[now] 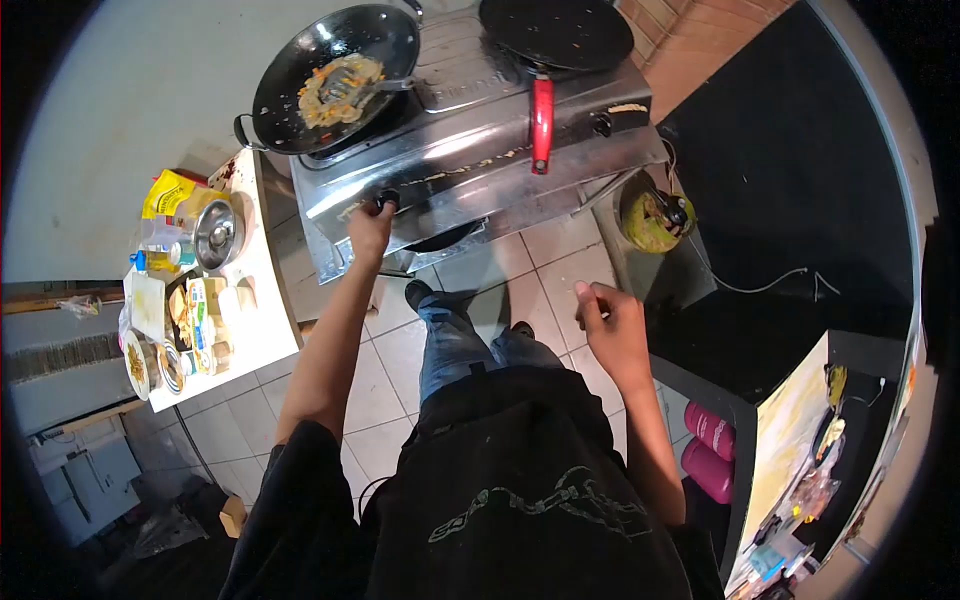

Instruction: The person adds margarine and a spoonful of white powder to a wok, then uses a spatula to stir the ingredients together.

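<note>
My left hand (370,228) has its fingers closed around a dark stove knob (388,199) on the front panel of the metal gas stove (450,165). Above it on the left burner stands a black wok (398,50), tilted in my view. Inside lies a pale cooked mixture with orange bits (318,103), and a slotted spatula (392,85) rests in it. On the right burner sits a flat black pan (560,30) with a red handle (542,125) pointing toward me. My right hand (612,328) hangs in the air over the floor, its fingers curled in, with nothing visible in them.
On the left, a white counter (262,325) bears a steel bowl (218,235), a yellow packet (170,195), a cutting board (148,303) and a plate of food (137,365). A green gas cylinder (650,225) stands right of the stove. Shelving (775,440) borders the right side.
</note>
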Demonstrator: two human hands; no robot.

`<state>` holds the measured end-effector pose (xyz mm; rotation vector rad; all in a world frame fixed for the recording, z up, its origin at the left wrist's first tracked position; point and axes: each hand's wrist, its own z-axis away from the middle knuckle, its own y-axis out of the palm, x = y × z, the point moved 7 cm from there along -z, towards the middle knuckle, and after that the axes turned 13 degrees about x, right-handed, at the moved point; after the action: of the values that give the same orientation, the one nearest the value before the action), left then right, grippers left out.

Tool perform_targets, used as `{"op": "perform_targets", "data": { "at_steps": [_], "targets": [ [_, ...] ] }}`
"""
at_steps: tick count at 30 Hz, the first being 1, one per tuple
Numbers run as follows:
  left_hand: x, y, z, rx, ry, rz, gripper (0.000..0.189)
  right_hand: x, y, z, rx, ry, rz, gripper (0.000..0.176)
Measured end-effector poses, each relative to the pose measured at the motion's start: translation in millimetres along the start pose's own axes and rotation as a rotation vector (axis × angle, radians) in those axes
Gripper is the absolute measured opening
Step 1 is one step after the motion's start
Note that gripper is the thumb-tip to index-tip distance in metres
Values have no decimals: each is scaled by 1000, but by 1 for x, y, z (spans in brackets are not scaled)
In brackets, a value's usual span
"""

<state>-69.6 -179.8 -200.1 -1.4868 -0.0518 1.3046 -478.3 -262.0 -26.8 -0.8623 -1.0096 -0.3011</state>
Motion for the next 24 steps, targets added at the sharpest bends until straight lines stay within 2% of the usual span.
{"op": "perform_targets", "data": {
  "at_steps": [1,3,5,7,8,9,11,12,13,14,17,19,21,24],
  "targets": [
    [-16,-6,9,3,8,-4,40,-12,-2,6,59,110,-13,18],
    [-51,-16,26,2,58,-378,34,-20,-12,13,20,166,-9,22],
    [-64,-21,28,-5,130,-434,31,-16,-26,17,-169,-45,-75,25],
    [-75,-29,34,85,122,-510,31,-6,-32,13,-127,-53,13,21],
    [-71,-37,35,134,-1,-501,37,2,-33,9,-80,-54,98,18],
    [-71,-50,40,126,-1,-501,37,10,-37,6,-81,-62,98,18],
    [-56,-89,44,-5,37,-160,40,8,-29,-5,144,176,120,15],
    [-35,-108,37,-82,73,-103,42,12,-25,-12,143,167,125,15],
    [-10,-128,28,-163,103,-45,44,26,-24,-22,59,14,71,16],
    [8,-147,22,-201,71,42,37,43,-22,-32,-17,-145,14,19],
    [11,-199,13,-239,125,278,33,82,-4,-81,32,-192,71,18],
    [16,-224,-9,-214,97,213,32,126,8,-120,58,-260,123,18],
    [-8,-244,-17,-143,31,340,31,172,14,-164,45,-360,155,17],
    [-14,-256,-50,-23,67,410,35,225,22,-242,17,-512,275,17]
  ]
}}
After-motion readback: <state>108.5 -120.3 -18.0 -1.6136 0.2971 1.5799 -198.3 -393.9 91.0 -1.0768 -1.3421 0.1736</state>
